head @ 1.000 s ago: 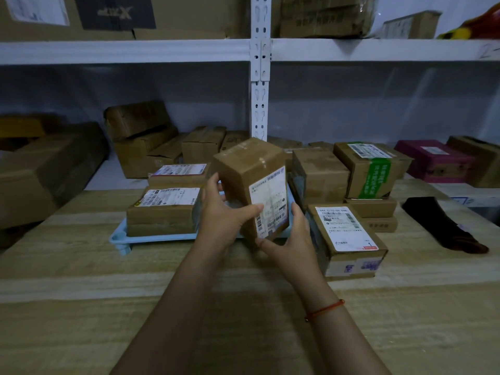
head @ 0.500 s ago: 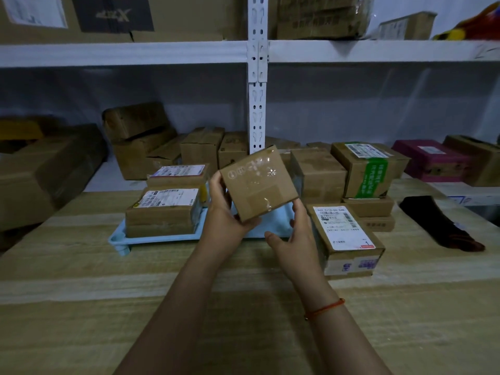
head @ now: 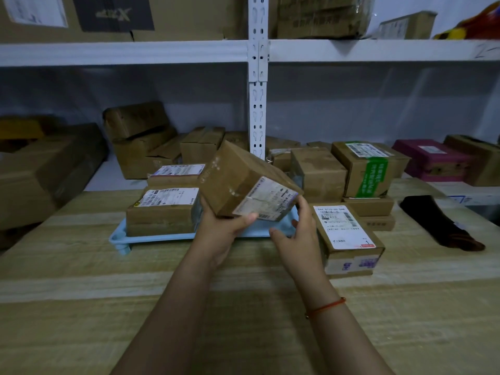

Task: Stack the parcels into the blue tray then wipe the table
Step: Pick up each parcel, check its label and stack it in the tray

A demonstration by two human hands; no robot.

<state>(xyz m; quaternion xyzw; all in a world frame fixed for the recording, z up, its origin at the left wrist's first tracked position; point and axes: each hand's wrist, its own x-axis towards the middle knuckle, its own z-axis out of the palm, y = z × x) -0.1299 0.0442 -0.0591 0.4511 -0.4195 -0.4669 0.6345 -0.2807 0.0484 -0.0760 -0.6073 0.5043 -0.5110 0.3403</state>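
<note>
Left hand curled under the near bottom corner of a tilted brown cardboard parcel with a white shipping label, thumb over the label edge. Right hand cupped at the right corner, fingertips touching, thumb free. Held above the bare right half of the pale blue plastic tray. Probably light, stiff-walled, tape glossy and somewhat slippery. Best gripped at opposite bottom edges, away from the label.
</note>
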